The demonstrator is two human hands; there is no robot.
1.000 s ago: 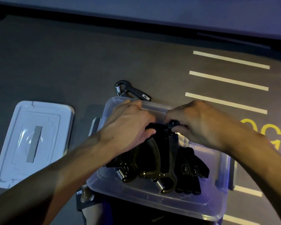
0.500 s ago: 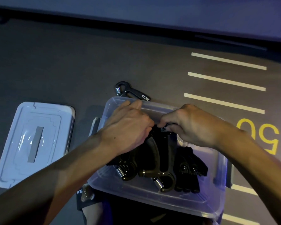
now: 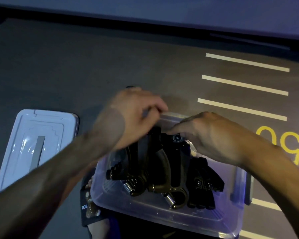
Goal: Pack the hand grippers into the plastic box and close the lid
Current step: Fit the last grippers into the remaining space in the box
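Observation:
A clear plastic box (image 3: 179, 219) sits on the dark floor in front of me with several black hand grippers (image 3: 162, 163) in it, springs toward me. My right hand (image 3: 211, 135) is at the box's far end, its fingers holding the knobbed top of one hand gripper (image 3: 177, 138). My left hand (image 3: 133, 116) is blurred above the far rim, fingers loosely curled. It covers a loose hand gripper (image 3: 130, 87) on the floor, of which only a black sliver shows. The box's lid (image 3: 36, 145) lies flat on the floor to the left.
Pale painted lines (image 3: 243, 85) and a yellow "50" (image 3: 281, 144) mark the floor on the right. Dark clothing with white lettering (image 3: 86, 204) shows at the box's near left corner. A dark wall base runs along the back.
My left hand has left the grippers in the box and swung up and away over the far rim, onto the loose gripper on the floor. My right hand stays at the gripper's top.

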